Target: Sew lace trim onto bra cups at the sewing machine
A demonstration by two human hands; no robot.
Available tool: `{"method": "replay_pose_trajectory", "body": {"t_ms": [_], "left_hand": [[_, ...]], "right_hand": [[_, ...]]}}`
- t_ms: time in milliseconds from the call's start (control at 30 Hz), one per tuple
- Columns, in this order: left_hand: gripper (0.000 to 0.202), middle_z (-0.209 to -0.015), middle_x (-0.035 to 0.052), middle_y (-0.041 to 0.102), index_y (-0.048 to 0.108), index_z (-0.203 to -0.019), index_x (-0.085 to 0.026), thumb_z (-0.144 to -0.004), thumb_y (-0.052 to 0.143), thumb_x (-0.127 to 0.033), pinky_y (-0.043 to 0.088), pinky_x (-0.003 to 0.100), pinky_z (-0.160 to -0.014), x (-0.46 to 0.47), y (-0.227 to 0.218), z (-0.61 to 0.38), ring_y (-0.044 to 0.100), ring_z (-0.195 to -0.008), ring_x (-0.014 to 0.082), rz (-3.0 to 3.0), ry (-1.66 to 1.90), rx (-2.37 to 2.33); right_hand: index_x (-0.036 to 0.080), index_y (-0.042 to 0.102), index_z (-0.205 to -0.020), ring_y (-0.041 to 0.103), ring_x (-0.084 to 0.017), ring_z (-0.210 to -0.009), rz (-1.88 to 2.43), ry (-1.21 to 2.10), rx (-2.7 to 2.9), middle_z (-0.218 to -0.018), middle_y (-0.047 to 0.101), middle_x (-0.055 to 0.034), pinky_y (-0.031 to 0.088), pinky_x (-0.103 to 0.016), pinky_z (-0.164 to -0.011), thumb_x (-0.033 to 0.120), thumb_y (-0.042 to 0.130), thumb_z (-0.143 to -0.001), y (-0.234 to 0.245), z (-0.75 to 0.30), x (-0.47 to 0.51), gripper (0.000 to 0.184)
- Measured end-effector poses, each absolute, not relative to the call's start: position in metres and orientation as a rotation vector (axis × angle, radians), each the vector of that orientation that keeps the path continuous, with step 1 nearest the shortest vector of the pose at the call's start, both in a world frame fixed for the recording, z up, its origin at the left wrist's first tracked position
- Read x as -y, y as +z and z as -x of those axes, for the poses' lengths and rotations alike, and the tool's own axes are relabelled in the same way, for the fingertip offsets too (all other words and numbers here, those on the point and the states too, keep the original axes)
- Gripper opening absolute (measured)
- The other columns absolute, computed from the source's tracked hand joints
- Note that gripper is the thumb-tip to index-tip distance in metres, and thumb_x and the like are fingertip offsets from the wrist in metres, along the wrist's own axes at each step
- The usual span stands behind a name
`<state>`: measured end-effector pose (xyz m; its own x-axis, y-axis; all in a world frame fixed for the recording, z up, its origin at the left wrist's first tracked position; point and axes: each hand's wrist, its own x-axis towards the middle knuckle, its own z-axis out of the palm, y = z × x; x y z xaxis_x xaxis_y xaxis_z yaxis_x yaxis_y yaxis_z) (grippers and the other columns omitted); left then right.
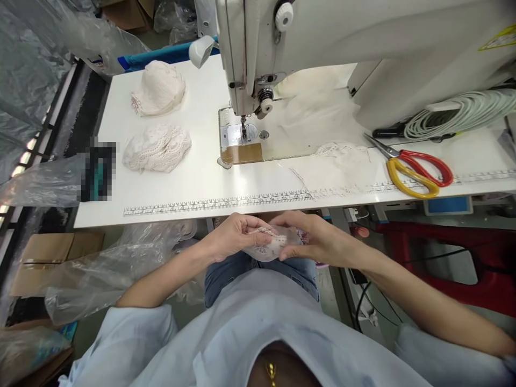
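Observation:
My left hand (229, 236) and my right hand (310, 239) meet over my lap, just below the front edge of the white sewing table (201, 183). Both are closed on a small pale lace fabric piece (268, 247), pinched between the fingers of each hand. The white sewing machine (306, 48) stands on the table ahead, its needle (243, 128) above the metal plate. Two stacks of pale lace cups lie left of it, one stack (159, 95) farther back and another stack (157, 149) nearer.
Red and yellow scissors (415, 169) lie at the right of the table by a coil of white cord (459, 115). Loose lace trim (342, 156) rests near them. Clear plastic bags (108, 269) and cardboard boxes sit on the floor at left; a red stool (463, 269) at right.

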<state>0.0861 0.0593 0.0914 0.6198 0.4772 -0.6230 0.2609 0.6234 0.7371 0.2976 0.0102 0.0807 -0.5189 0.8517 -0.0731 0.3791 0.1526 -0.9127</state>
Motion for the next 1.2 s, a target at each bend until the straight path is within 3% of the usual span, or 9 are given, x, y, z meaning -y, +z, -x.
{"method": "replay_pose_trajectory", "body": {"t_ms": [67, 167, 400, 533, 833, 1000, 1200], "left_hand": [[0.028, -0.079, 0.0042, 0.071, 0.072, -0.088, -0.012, -0.067, 0.078, -0.029, 0.048, 0.022, -0.069, -0.057, 0.095, -0.080, 0.063, -0.070, 0.0108, -0.945, 0.178, -0.939], [0.026, -0.078, 0.0039, 0.071, 0.072, -0.086, -0.012, -0.066, 0.078, -0.027, 0.047, 0.021, -0.069, -0.056, 0.095, -0.069, 0.063, -0.070, 0.0098, -0.935, 0.222, -0.971], [0.026, -0.074, 0.0034, 0.070, 0.072, -0.075, -0.012, -0.060, 0.082, -0.030, 0.046, 0.022, -0.068, -0.062, 0.085, -0.063, 0.061, -0.068, 0.0100, -0.833, 0.242, -0.867], [0.031, -0.071, 0.0022, 0.067, 0.071, -0.079, -0.012, -0.057, 0.084, -0.030, 0.045, 0.022, -0.064, -0.062, 0.080, -0.066, 0.058, -0.065, 0.0097, -0.840, 0.139, -0.840], [0.029, -0.060, -0.0037, 0.047, 0.060, -0.059, -0.011, -0.063, 0.079, -0.033, 0.032, 0.020, -0.057, -0.059, 0.077, -0.065, 0.041, -0.058, 0.0056, -0.984, 0.190, -0.781], [0.023, -0.071, 0.0003, 0.058, 0.066, -0.067, -0.011, -0.064, 0.079, -0.030, 0.039, 0.022, -0.065, -0.062, 0.076, -0.065, 0.051, -0.068, 0.0087, -0.912, 0.193, -0.759], [0.025, -0.067, 0.0019, 0.064, 0.072, -0.071, -0.011, -0.056, 0.084, -0.027, 0.044, 0.023, -0.066, -0.063, 0.075, -0.070, 0.056, -0.066, 0.0105, -0.865, 0.117, -0.815]], "right_hand": [[0.017, 0.061, -0.082, 0.052, -0.012, -0.063, 1.074, 1.664, 1.858, -0.070, 0.060, 0.0010, 0.040, -0.024, -0.056, 0.048, 0.067, -0.077, 0.076, -0.292, -0.024, 0.032], [0.015, 0.060, -0.070, 0.044, -0.008, -0.056, 1.010, 1.951, 1.671, -0.061, 0.051, 0.0043, 0.034, -0.022, -0.052, 0.043, 0.070, -0.075, 0.069, -0.291, -0.030, 0.030], [0.013, 0.063, -0.069, 0.049, -0.010, -0.064, 0.925, 2.154, 1.406, -0.065, 0.055, 0.0019, 0.038, -0.025, -0.060, 0.036, 0.075, -0.069, 0.068, -0.292, -0.025, 0.026], [0.013, 0.063, -0.070, 0.049, -0.010, -0.063, 0.931, 2.213, 1.360, -0.065, 0.055, 0.0019, 0.040, -0.025, -0.060, 0.037, 0.075, -0.069, 0.067, -0.290, -0.026, 0.027], [0.013, 0.064, -0.068, 0.047, -0.008, -0.061, 0.946, 2.227, 1.336, -0.063, 0.054, 0.0032, 0.037, -0.023, -0.057, 0.034, 0.076, -0.068, 0.063, -0.288, -0.028, 0.025], [0.013, 0.066, -0.071, 0.050, -0.008, -0.061, 0.918, 2.286, 1.256, -0.064, 0.057, 0.0030, 0.040, -0.023, -0.060, 0.030, 0.076, -0.068, 0.064, -0.287, -0.029, 0.021], [0.013, 0.067, -0.070, 0.051, -0.009, -0.064, 0.959, 2.289, 1.240, -0.065, 0.059, 0.0027, 0.042, -0.024, -0.063, 0.028, 0.078, -0.066, 0.069, -0.287, -0.031, 0.019]]}}
